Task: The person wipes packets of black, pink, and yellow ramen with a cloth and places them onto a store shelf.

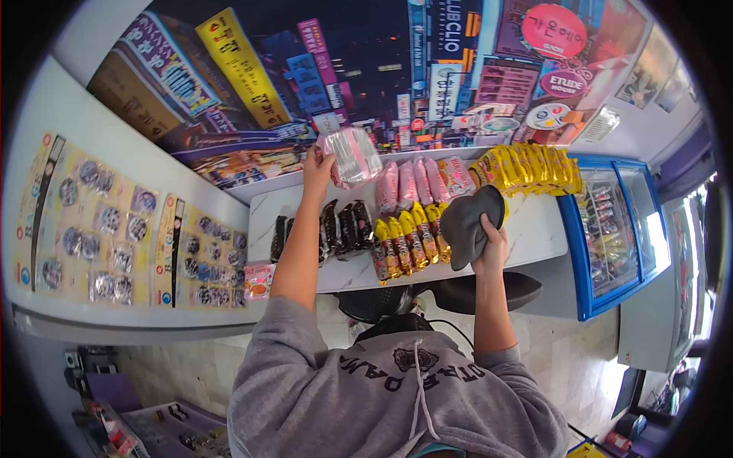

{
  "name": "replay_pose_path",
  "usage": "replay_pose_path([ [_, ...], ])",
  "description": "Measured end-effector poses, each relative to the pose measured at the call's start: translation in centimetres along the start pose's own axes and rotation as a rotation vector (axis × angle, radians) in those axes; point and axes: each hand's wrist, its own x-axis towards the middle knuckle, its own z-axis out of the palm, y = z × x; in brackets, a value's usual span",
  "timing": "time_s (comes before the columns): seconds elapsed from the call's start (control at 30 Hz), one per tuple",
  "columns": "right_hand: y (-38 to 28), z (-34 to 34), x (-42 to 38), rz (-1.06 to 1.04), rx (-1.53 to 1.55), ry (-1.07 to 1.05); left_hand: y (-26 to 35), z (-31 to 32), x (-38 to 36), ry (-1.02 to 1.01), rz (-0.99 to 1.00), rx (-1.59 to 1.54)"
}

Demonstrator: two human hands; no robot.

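Note:
My left hand (pixel 319 164) grips a clear-and-pink wrapped package (pixel 351 157) above the back edge of the marble-patterned counter (pixel 534 229). In my right hand (pixel 492 243) is a dark grey, floppy cloth-like item (pixel 472 223), held over the right end of a row of yellow packets (pixel 405 243). Black packets (pixel 347 229) stand in a row below the raised package. Pink packets (pixel 412 183) lie behind the front yellow row, and more yellow packets (pixel 527 168) line the back right of the counter.
A blue-framed glass-topped freezer (pixel 617 237) adjoins the counter's right end. Black stools (pixel 489 294) are under the front edge. Badge displays (pixel 99 229) cover the left panel, with a red-and-white packet (pixel 259 281) beside them. A city-scene mural (pixel 366 76) fills the back wall.

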Motion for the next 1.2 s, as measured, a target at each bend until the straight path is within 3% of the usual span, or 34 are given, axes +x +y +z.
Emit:
replay_pose_path([
  [0.03, 0.2, 1.1, -0.2, -0.014, 0.015, -0.04, 1.7, -0.7, -1.2, 0.018, 0.009, 0.005],
  [0.13, 0.9, 4.7, -1.0, -0.034, 0.09, -0.16, 6.2, -2.0, -4.8, -0.069, 0.092, -0.388],
  [0.53, 6.2, 15.5, -8.4, -0.132, 0.237, -0.557, 13.0, -9.9, -14.4, -0.241, 0.241, -0.761],
  [0.77, 12.9, 19.9, -11.9, -0.125, 0.069, -0.519, 15.4, -14.1, -18.3, -0.317, 0.351, -0.664],
  [1.1, 17.2, 23.3, -15.6, -0.169, 0.208, -0.54, 16.6, -20.2, -20.9, -0.318, 0.462, -0.559],
  [1.2, 18.2, 23.9, -16.5, -0.193, 0.187, -0.556, 16.6, -21.8, -21.5, -0.34, 0.408, -0.606],
])
